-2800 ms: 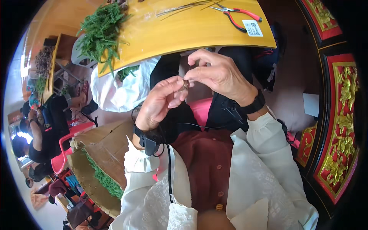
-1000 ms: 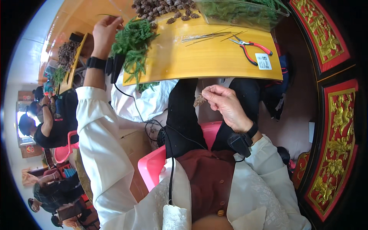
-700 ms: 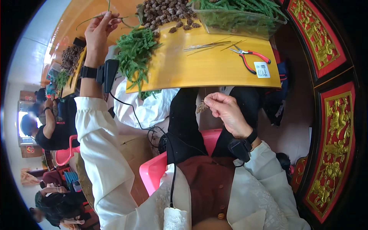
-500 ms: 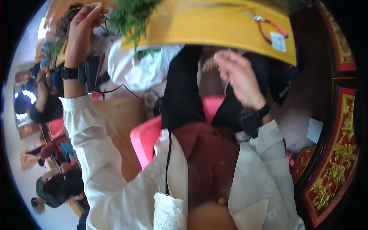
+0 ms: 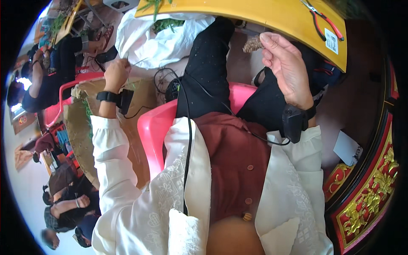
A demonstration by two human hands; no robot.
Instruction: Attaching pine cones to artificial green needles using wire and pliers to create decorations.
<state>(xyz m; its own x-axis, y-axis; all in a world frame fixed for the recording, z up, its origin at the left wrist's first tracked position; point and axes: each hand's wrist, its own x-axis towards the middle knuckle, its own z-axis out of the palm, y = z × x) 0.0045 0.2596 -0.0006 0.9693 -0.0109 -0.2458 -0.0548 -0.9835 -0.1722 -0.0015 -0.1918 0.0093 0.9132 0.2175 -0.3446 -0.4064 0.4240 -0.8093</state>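
Observation:
Over my right knee, my right hand pinches a small brown, dried-looking clump between thumb and fingers. A thin dark stem or wire rises near those fingertips. My left hand is above the cardboard at the left, its fingers closed. A thin stem seems to stick out from them toward the white plastic bag. Inside the bag lie green sprigs. Red-and-black-handled pliers rest on the yellow table, beside a white label.
I sit with a pink plastic chair under me. Black cables run across my lap and chest. A carved red-and-gold panel stands at the right, near a white card. Other people sit along the left.
My left hand has come down from the greenery on the table to above the cardboard. My right hand has risen slightly with the brown clump. The view has shifted, so less tabletop shows.

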